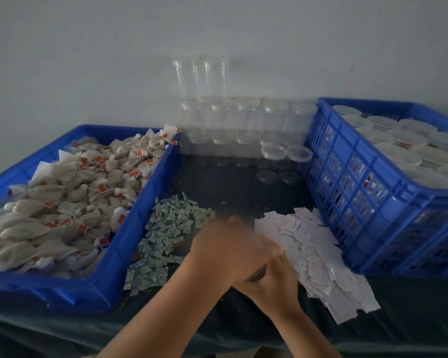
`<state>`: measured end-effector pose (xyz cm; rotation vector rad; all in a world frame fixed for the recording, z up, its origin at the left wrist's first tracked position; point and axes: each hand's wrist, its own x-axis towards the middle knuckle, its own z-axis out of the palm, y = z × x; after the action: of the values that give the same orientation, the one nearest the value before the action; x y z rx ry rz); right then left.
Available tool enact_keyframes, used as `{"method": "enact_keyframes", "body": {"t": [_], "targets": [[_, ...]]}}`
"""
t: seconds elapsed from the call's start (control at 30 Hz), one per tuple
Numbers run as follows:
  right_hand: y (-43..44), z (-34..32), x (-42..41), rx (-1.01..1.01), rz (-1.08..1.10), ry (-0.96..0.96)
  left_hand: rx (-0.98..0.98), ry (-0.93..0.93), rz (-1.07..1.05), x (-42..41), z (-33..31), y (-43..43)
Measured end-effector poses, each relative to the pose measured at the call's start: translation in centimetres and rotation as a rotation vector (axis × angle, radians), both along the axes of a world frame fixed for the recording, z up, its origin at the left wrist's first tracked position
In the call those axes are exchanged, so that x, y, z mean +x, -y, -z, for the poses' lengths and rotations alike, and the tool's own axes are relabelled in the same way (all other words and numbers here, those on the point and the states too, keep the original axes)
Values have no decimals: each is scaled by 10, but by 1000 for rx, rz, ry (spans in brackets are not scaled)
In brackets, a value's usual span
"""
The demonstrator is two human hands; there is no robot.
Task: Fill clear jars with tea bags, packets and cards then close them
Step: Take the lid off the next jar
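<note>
My left hand (pixel 230 244) and my right hand (pixel 274 272) cross over each other above the dark table, between the two paper piles. Both are blurred by motion. The left hand lies on top and hides most of the right hand's fingers, so I cannot tell whether either holds anything. Tea bags (pixel 63 202) with red tags fill a blue tray (pixel 130 228) on the left. A pile of small green packets (pixel 166 233) lies left of the hands and a pile of white cards (pixel 321 254) lies to their right. Empty clear jars (pixel 243 125) stand stacked at the back.
A tall blue crate (pixel 359 182) at the right holds several lidded jars (pixel 411 146). A grey wall runs directly behind the jar stack. Dark cloth covers the table (pixel 230 182), with crumbs scattered in the middle.
</note>
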<state>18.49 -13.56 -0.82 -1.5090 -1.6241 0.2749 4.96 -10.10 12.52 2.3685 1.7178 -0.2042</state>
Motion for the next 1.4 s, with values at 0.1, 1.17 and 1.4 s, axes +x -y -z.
{"method": "enact_keyframes", "body": {"t": [0.1,1.17,1.4], "targets": [[-3,-4,2,72,-4,-58,-56,9,48,-18,-14,6],[-13,5,8,43,1,-408,45,730,-309,-87,127,-36],[-11,9,8,0,-13,-404,339,522,-162,-87,104,-39]]}}
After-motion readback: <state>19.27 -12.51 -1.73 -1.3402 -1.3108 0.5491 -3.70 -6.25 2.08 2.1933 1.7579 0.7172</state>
